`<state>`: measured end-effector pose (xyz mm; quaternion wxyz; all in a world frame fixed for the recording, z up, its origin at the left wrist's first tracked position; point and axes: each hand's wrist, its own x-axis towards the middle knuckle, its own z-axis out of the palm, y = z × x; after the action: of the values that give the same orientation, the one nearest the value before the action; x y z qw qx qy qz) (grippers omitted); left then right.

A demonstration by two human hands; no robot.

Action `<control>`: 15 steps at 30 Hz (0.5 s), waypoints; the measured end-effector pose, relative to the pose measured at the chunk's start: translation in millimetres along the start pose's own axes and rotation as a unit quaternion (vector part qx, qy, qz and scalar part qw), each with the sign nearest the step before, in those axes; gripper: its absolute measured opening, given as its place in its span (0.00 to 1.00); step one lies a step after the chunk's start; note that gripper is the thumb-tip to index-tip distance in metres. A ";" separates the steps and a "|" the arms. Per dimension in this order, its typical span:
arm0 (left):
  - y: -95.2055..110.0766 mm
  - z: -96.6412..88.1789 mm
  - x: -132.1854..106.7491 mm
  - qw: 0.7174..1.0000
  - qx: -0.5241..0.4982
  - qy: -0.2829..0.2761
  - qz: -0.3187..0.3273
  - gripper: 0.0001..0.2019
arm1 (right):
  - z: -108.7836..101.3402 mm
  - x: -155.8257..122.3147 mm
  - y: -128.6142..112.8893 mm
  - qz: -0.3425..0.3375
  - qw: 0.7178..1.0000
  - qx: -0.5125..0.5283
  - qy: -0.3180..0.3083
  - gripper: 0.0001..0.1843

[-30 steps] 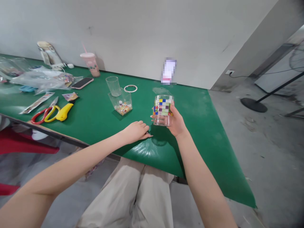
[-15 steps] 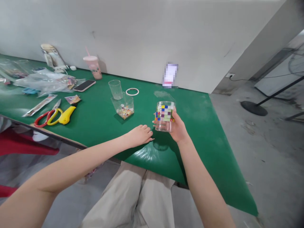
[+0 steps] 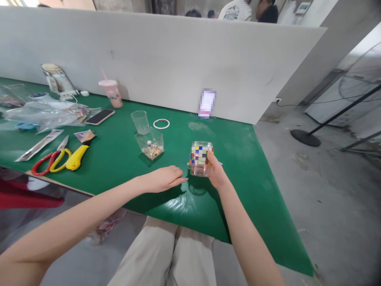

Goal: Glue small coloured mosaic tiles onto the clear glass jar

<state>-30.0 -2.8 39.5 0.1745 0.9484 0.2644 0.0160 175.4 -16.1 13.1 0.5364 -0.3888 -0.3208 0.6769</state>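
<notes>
My right hand [image 3: 216, 172] is wrapped around a clear cup [image 3: 200, 169] with rows of small coloured mosaic tiles on its upper side. The cup is held upright just above the green table. To its left, my left hand [image 3: 165, 178] is low over the table, its fingers curled and drawn together, apart from the cup. Whatever its fingertips may hold is too small or hidden to make out. Beyond that hand stands a clear angular container [image 3: 152, 149] with small coloured tiles in its bottom. Just behind the container is a clear plastic cup [image 3: 140, 122].
A white tape ring [image 3: 161, 124] lies behind the container. Leftward are red-and-yellow scissors [image 3: 51, 162], a yellow-handled tool [image 3: 77, 157], a phone [image 3: 100, 116], plastic bags [image 3: 44, 113] and a pink tumbler [image 3: 111, 94]. Another phone [image 3: 207, 104] leans on the white partition [image 3: 166, 59]. People are behind it.
The view has tilted up, showing people beyond the partition. My left hand has shifted a little left, its fingers now pointing right. My right hand still holds the tiled cup.
</notes>
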 end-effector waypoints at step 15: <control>11.3 -51.3 11.7 0.987 -0.126 -0.044 -0.086 0.16 | 6.0 2.7 9.3 0.006 0.998 0.031 0.052 0.34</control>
<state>-20.6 10.6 90.7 0.3048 0.8924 0.3327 -0.0075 165.4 -15.6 7.6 0.5597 -0.4089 -0.2692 0.6686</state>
